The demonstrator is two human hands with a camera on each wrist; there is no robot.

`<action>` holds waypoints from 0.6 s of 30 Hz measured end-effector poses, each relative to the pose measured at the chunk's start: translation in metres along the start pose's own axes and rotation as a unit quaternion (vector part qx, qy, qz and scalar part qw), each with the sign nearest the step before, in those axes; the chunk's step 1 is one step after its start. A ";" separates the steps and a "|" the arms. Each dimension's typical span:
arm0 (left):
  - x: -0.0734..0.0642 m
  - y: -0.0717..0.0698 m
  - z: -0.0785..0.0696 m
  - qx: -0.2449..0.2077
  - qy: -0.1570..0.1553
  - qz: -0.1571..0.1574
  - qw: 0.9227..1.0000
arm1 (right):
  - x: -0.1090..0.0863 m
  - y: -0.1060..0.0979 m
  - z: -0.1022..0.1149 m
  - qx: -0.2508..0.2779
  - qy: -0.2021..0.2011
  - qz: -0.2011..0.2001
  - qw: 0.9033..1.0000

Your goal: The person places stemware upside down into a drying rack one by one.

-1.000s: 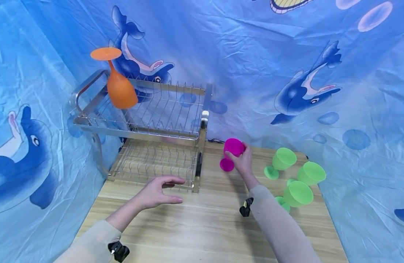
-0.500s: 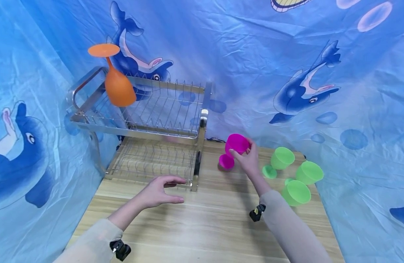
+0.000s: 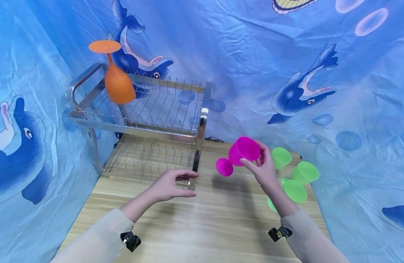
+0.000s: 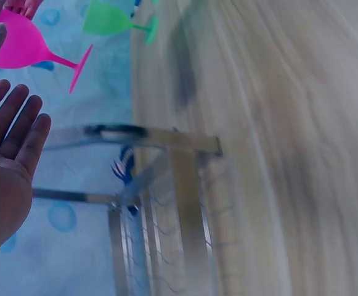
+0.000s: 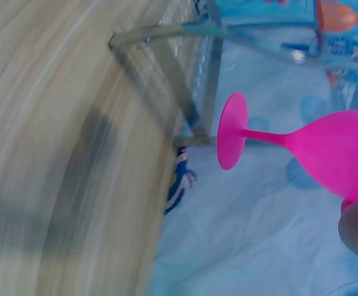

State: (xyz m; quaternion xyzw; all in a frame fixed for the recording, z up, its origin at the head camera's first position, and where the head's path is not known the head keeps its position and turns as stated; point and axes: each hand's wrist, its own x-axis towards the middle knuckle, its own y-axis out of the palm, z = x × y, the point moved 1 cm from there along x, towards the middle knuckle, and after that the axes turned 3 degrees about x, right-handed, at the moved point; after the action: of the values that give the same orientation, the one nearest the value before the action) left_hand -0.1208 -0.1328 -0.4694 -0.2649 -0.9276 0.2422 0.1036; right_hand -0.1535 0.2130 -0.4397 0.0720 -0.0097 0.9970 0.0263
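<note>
A bright pink plastic wine glass (image 3: 236,153) is held by its bowl in my right hand (image 3: 265,168), thumb on the near side and fingers behind. In the right wrist view its stem and round foot (image 5: 232,131) stand well off the wooden table. My left hand (image 3: 175,186) hovers with thumb and fingers apart, holding nothing, by the front right corner of a two-tier metal dish rack (image 3: 149,133). On the rack's top tier an orange wine glass (image 3: 119,86) stands upside down, leaning, its foot upward.
Several green wine glasses (image 3: 295,191) stand upright at the table's right side, close to my right forearm. Blue dolphin-print cloth (image 3: 248,73) hangs behind and at both sides. The wooden tabletop (image 3: 202,226) stretches toward me.
My right hand has lifted the pink wine glass off the table and brought it nearer, slightly rightward. My left hand has shifted a little to the right.
</note>
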 end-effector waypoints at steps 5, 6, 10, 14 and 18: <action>0.015 0.007 -0.016 -0.009 0.035 -0.006 0.999 | -0.020 0.001 0.018 -0.006 -0.013 0.026 1.000; 0.018 0.008 -0.019 -0.012 0.042 -0.007 0.999 | -0.023 0.001 0.020 -0.005 -0.017 0.030 0.999; 0.028 0.013 -0.027 -0.014 0.056 -0.014 0.998 | -0.035 0.005 0.029 0.020 -0.032 0.046 0.998; 0.039 0.016 -0.034 -0.032 0.064 -0.019 0.997 | -0.044 0.010 0.035 0.060 -0.041 0.056 0.996; 0.049 0.018 -0.040 -0.048 0.063 -0.027 0.996 | -0.050 0.015 0.037 0.081 -0.041 0.054 0.994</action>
State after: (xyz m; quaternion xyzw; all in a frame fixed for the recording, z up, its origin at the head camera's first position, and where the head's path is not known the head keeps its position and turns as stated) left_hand -0.1413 -0.0769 -0.4410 -0.2590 -0.9366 0.1775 0.1556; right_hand -0.0998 0.1949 -0.4102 0.1145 0.0664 0.9906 -0.0335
